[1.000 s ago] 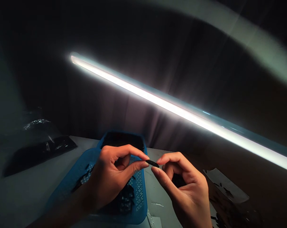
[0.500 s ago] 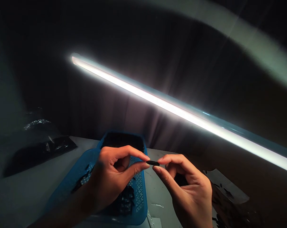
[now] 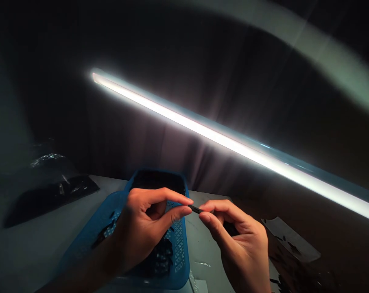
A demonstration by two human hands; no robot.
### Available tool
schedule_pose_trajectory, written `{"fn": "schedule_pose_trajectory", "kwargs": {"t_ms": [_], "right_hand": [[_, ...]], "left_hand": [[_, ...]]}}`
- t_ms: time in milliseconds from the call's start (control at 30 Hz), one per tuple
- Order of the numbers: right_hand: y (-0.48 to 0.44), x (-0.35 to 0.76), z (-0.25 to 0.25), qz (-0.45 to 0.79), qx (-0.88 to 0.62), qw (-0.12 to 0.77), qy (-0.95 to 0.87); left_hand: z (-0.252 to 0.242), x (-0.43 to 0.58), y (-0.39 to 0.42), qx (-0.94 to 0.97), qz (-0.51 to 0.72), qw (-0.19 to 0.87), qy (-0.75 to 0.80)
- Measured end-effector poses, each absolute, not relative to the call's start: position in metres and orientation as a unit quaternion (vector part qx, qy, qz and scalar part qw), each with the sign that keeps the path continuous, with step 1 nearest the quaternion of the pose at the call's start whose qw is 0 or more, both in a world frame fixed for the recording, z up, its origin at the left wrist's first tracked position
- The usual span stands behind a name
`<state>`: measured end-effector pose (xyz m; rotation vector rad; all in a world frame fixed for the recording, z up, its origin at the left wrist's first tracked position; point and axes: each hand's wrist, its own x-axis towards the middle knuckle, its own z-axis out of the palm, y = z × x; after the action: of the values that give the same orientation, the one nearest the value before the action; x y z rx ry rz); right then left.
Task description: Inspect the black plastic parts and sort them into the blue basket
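Observation:
A small black piece (image 3: 195, 208) is pinched between both hands, tilted down a little towards the right. My left hand (image 3: 155, 221) grips its left end between thumb and index finger, above a blue perforated basket (image 3: 182, 256). The thumb and index finger of my right hand (image 3: 241, 236) close on the right end. Many dark pieces (image 3: 162, 256) lie in the basket, partly hidden by my left hand and forearm.
Behind stands a second blue basket (image 3: 186, 185) with dark contents. A clear bag of dark material (image 3: 56, 195) rests on the white table (image 3: 50, 244) at left. A lit tube lamp (image 3: 215, 134) crosses above. White paper (image 3: 291, 240) and scattered dark pieces lie at right.
The black piece has tilted, its right end now lower. My right hand has shifted slightly left, with its fingertips closer to my left hand.

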<state>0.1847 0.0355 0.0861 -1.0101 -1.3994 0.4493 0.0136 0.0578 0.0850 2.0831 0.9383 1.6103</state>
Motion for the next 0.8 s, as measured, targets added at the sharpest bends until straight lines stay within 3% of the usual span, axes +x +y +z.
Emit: {"fn": "schedule_pose_trajectory", "kwargs": {"t_ms": [200, 333, 533, 800], "right_hand": [[0.051, 0.187, 0.082, 0.39, -0.423, 0.586, -0.57], [0.063, 0.185, 0.074, 0.525, -0.412, 0.544, -0.509], [0.057, 0.173, 0.06, 0.565, -0.415, 0.483, -0.525], [0.055, 0.173, 0.061, 0.56, -0.411, 0.5, -0.518]], "left_hand": [[0.09, 0.008, 0.07, 0.663, 0.58, 0.151, 0.448], [0.09, 0.009, 0.071, 0.698, 0.524, 0.208, 0.442], [0.079, 0.029, 0.057, 0.809, 0.396, 0.23, 0.367], [0.074, 0.029, 0.064, 0.791, 0.417, 0.225, 0.386]]}}
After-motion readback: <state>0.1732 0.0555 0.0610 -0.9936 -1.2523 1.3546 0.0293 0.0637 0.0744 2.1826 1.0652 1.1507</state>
